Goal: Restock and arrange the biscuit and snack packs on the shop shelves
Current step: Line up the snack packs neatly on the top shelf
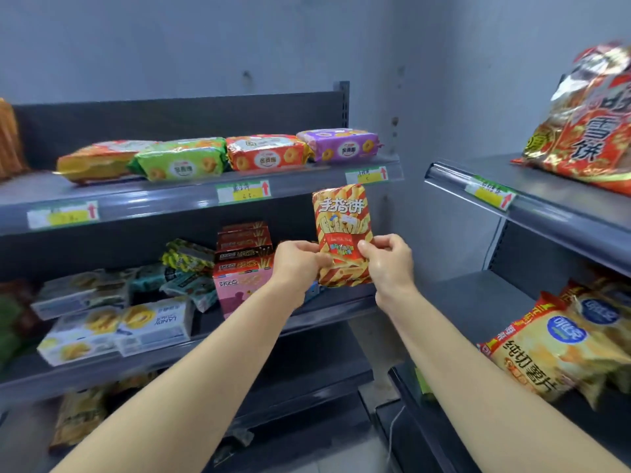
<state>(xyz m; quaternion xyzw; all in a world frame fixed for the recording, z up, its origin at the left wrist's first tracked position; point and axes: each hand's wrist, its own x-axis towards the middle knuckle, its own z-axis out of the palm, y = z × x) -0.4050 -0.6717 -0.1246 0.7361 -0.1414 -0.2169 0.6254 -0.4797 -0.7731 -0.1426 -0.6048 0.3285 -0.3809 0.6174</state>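
- The left hand (296, 265) pinches the left edge of a red-and-yellow striped finger-biscuit pack (342, 230), with the fingers curled round its lower half.
- The right hand (390, 261) grips the right edge of the same pack, thumb on the front.
- The pack stands upright in the air, in front of the right end of the middle shelf (102, 373) and just under the rail of the top shelf (153, 203).
- On the top shelf four ring-biscuit packs lie in a row: a yellow-orange pack (99, 161), a green pack (181, 162), a red-orange pack (269, 154) and a purple pack (341, 144).
- On the middle shelf, left of the hands, sits a stack of stick-biscuit boxes (244, 245). White LANDY boxes (153, 326) lie nearer the front edge.
- On the right-hand shelving a red rice-cracker bag (587, 128) lies up top, and potato-chip bags (549, 353) lie lower down.
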